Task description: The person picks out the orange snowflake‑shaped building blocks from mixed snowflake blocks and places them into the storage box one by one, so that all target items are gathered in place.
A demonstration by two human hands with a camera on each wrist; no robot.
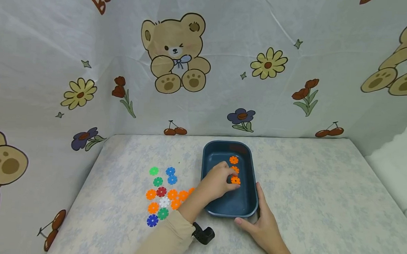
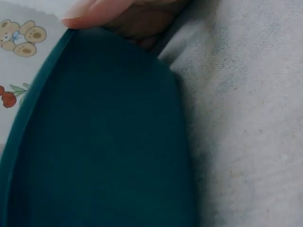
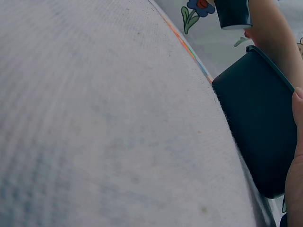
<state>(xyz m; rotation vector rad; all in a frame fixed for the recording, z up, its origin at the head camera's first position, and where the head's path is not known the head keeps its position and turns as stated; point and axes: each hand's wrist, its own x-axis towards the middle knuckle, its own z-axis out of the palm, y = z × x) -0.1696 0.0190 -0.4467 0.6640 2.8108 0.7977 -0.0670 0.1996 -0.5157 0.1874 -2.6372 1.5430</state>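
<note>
A dark blue tray (image 1: 225, 208) sits on the table with several orange notched discs (image 1: 234, 159) in a row inside it. My left hand (image 1: 218, 181) reaches into it over the left wall, thumb and index finger pinching the nearest orange disc (image 1: 235, 180) of that row. Around the tray's near right corner my right hand (image 1: 264, 226) holds on, fingers along the right wall and thumb at the front. In the left wrist view the right thumb (image 2: 90, 14) lies on the rim; in the right wrist view the tray's outer wall (image 3: 260, 123) shows beside the right hand (image 3: 296, 156).
Left of the tray lie loose notched discs in green, blue, red, white and orange, such as a red disc (image 1: 161, 192) and a dark blue disc (image 1: 152, 220). The left forearm passes over part of them. A printed cloth backdrop (image 1: 222, 105) rises behind the table (image 1: 310, 194).
</note>
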